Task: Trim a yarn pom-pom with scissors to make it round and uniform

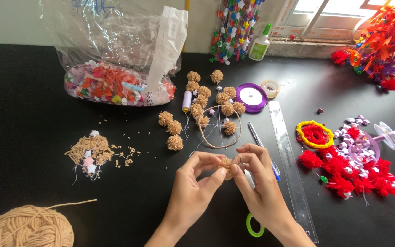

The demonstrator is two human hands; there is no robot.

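Both of my hands meet over the black table (33, 114) at the lower middle. My left hand (196, 183) and my right hand (257, 176) pinch a small tan yarn pom-pom (227, 165) between their fingertips. Just beyond them lies a round tan hoop (220, 128) with thin threads across it. Several tan pom-poms (206, 98) cluster around the hoop, and three more (172, 130) lie to its left. A ball of tan yarn (28, 226) sits at the lower left corner.
A clear plastic bag (115, 59) of coloured paper bits stands at the back left. Tan yarn scraps (92, 151) lie left. A purple ribbon spool (251, 97), tape roll (270, 88), glue bottle (259, 43), clear ruler (291, 169), pen (261, 144) and red pom-poms (344, 169) lie right.
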